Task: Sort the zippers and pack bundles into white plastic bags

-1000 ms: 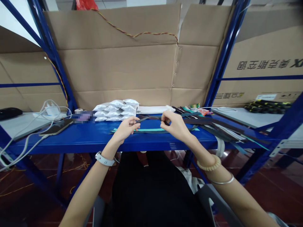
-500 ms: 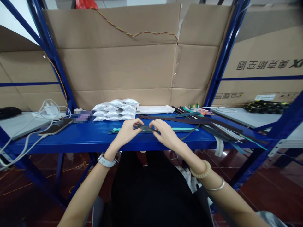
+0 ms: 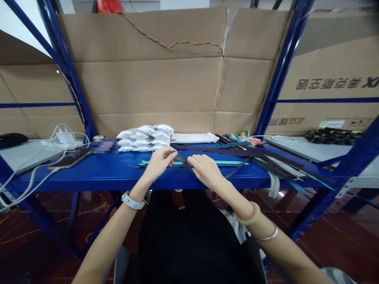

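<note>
Here we are at the blue steel shelf (image 3: 89, 175), and both hands are working close together just left of the middle of the frame! The left hand (image 3: 159, 164) has its fingers curled in a narrow pinch on a dark strip (image 3: 181, 160), while the right hand (image 3: 205, 167) closes on the same strip from the other side, fingertips (image 3: 191, 159) bent down over it. The short stretch of strip shows in the small gap between the hands, lying right over a long teal-edged strip (image 3: 219, 162) that runs flat across the shelf beneath both palms.

Off to the right, a heap of long dark strips (image 3: 269, 162) fans out toward the shelf's edge. Behind the hands sits a stack of white packets (image 3: 144, 138), with a flat white pack (image 3: 192, 137) beside it. Over at the left, a phone (image 3: 69, 158) lies near a white charger (image 3: 64, 138) and its tangled cable (image 3: 35, 177). A white watch (image 3: 133, 200) wraps the left wrist, and a bead bracelet (image 3: 248, 213) and thin bangle (image 3: 266, 235) sit on the right arm. Brown cardboard (image 3: 148, 86) fills the back of the shelf.
</note>
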{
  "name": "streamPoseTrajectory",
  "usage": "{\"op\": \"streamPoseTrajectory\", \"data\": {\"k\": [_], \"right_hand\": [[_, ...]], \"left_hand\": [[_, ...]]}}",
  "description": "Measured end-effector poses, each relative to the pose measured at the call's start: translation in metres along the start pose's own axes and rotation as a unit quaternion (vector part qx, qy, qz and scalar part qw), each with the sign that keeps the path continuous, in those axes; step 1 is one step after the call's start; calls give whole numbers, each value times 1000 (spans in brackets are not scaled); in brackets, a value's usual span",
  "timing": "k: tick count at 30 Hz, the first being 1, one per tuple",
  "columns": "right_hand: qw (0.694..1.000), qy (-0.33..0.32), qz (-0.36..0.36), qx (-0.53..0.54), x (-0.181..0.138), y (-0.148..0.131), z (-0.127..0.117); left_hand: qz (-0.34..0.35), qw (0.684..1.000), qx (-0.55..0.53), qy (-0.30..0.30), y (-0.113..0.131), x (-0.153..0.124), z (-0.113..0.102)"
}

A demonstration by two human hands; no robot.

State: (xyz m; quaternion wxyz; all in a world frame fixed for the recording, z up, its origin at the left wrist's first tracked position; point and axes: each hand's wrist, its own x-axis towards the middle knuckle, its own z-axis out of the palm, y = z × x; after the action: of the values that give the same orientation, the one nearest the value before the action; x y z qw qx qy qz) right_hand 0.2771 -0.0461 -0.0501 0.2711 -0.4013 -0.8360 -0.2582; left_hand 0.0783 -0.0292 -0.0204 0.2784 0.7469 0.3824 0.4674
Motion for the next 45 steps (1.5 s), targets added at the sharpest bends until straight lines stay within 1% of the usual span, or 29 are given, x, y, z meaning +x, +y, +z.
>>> {"op": "streamPoseTrajectory", "data": {"k": [2, 3, 5, 7, 9, 12, 14, 17, 20, 22, 23, 24, 26, 29, 32, 34, 36, 39, 42, 45], "right_hand": [[999, -31, 1, -18, -1, -2, 0], [999, -48, 3, -24, -1, -3, -1], [997, -71, 10, -14, -1, -5, -4], [996, -70, 24, 48, -1, -6, -7], [985, -59, 45, 155, -1, -7, -10], [943, -49, 87, 317, 0, -8, -10], [912, -44, 118, 391, 1, -9, -9], [872, -39, 157, 462, 1, -10, -7], [835, -44, 168, 523, 2, -11, -5], [816, -37, 171, 551, 2, -11, -5], [812, -30, 173, 557, 2, -12, -4], [812, -23, 175, 557, 2, -12, -4], [824, -9, 175, 538, 3, -14, -6], [866, 10, 164, 473, 2, -15, -11], [911, 34, 163, 377, 1, -11, -16], [932, 50, 180, 309, 1, -3, -18], [943, 61, 195, 262, 0, 10, -20], [951, 83, 200, 222, -1, 36, -24], [957, 108, 207, 170, -6, 65, -28], [960, 109, 223, 126, -12, 92, -30]], "left_hand": [[21, 999, 33, 27, -1, 0, 0], [30, 998, 46, 31, 0, 0, 0], [43, 998, 48, 20, 3, -2, 0], [48, 998, 36, 0, 7, -4, 1], [58, 997, 42, -4, 11, -6, 4], [95, 991, 89, 15, 17, -8, 9], [125, 984, 125, 25, 21, -9, 12], [156, 975, 158, 28, 26, -11, 16], [173, 970, 168, 19, 28, -12, 17], [188, 966, 179, 11, 28, -12, 17], [197, 963, 185, 8, 28, -12, 17], [205, 960, 192, 6, 27, -12, 16], [217, 954, 207, 18, 25, -12, 17], [227, 943, 233, 63, 23, -14, 22], [239, 928, 266, 102, 21, -15, 23], [236, 916, 292, 143, 20, -12, 12], [217, 901, 316, 202, 19, -8, -9], [176, 879, 348, 273, 13, -3, -54], [130, 868, 353, 323, 3, -5, -101], [90, 855, 362, 359, -7, -12, -135]]}}
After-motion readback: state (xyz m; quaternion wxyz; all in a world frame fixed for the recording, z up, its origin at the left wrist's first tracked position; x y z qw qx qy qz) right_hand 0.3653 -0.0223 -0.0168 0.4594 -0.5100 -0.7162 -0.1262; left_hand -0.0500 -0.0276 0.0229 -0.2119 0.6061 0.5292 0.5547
